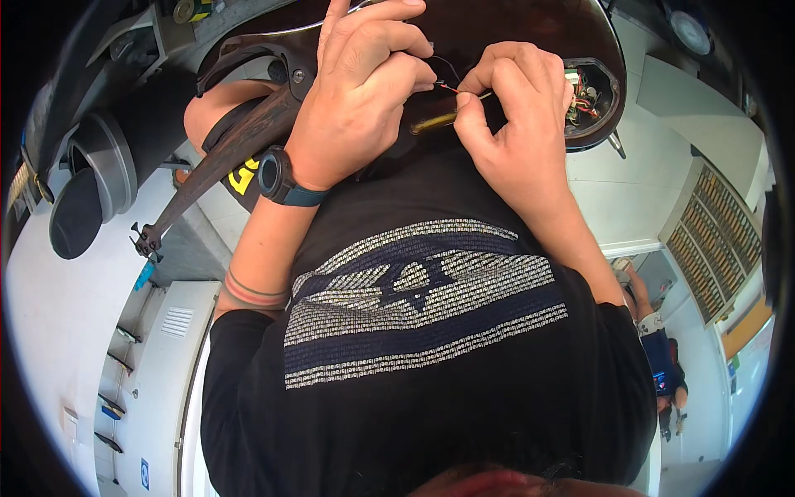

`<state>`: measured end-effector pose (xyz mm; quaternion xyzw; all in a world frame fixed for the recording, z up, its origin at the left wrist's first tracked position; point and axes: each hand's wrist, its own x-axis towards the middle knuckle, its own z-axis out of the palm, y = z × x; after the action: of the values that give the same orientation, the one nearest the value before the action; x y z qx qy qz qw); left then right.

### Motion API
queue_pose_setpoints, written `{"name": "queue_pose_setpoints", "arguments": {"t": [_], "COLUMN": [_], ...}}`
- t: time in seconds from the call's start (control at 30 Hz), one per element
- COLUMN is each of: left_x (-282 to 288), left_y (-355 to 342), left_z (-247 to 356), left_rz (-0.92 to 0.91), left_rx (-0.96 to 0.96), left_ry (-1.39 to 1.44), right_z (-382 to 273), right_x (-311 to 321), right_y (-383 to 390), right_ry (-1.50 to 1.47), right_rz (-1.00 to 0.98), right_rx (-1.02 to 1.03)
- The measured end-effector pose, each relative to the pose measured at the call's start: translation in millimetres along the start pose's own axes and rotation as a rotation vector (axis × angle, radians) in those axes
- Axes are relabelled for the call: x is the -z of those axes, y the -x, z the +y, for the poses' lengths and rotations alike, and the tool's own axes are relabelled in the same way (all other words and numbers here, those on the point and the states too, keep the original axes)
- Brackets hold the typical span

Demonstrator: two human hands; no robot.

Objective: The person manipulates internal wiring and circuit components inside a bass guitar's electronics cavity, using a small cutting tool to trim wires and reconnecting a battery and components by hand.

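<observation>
A dark brown, glossy guitar body (530, 21) lies across my lap, with an open electronics cavity (590, 108) at its right end, full of coloured wires and small parts. Above the body my left hand (360, 95) is closed, thumb and forefinger pinching one end of a thin wire (450, 87), red and black. My right hand (517, 112) pinches the same wire from the other side, beside the cavity. The fingertips hide the wire's ends. Beneath, a yellowish glossy strip (432, 124) shows on the body; I cannot tell what it is.
A dark wooden neck (240, 145) runs down left to a headstock with tuning pegs (149, 240). A grey cylindrical object (103, 166) stands at far left, near a white cabinet (170, 356). At right are a slatted panel (716, 236) and another person (658, 356).
</observation>
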<state>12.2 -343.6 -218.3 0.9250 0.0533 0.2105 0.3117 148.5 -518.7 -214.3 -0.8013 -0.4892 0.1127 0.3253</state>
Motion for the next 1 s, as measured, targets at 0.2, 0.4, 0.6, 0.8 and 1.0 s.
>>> {"name": "queue_pose_setpoints", "arguments": {"t": [0.2, 0.4, 0.6, 0.8, 1.0], "left_x": [-15.0, -17.4, -12.2, -14.2, -12.7], "left_y": [12.2, 14.5, 10.2, 10.2, 10.0], "left_z": [-12.3, -9.5, -1.6, -3.9, -5.3], "left_rz": [0.103, 0.102, 0.075, 0.070, 0.056], "left_rx": [-0.046, -0.015, 0.006, 0.002, 0.033], "left_ry": [-0.067, -0.148, -0.164, -0.180, -0.150], "right_z": [-2.2, -2.1, 0.7, -0.5, 0.3], "right_x": [0.6, -1.5, -1.3, -0.4, -1.5], "right_y": [-1.2, -1.3, 0.0, -0.3, 0.1], "right_ry": [0.005, 0.000, -0.012, -0.009, -0.013], "right_rz": [-0.007, 0.015, 0.013, 0.014, 0.017], "right_rx": [0.028, 0.017, 0.027, 0.015, 0.029]}}
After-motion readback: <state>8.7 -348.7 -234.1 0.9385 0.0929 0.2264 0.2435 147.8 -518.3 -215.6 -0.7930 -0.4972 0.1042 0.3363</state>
